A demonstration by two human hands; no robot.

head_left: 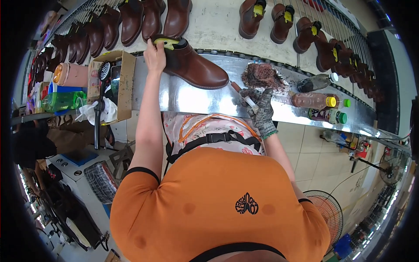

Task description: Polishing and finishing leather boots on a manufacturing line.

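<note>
A glossy brown ankle boot [196, 70] rests on the metal ledge, its toe pointing right. My bare left hand [155, 57] grips the boot's top at the back, beside a yellow-green piece at the opening. In a grey knitted glove, my right hand [262, 111] is closed around a slim stick-like tool [236, 86] with a brown end and a white part; its exact kind is unclear. The tool's brown end is close to the boot's toe. Just beyond the glove lies a crumpled, stained reddish-brown cloth or sponge [262, 75].
Brown boots line the conveyor [214, 30] on both sides. Several bottles [312, 100] lie at the ledge's right. A cardboard box [126, 85] with a black hairbrush [104, 72] and a pink container [72, 75] stand at left. A fan [325, 214] is at lower right.
</note>
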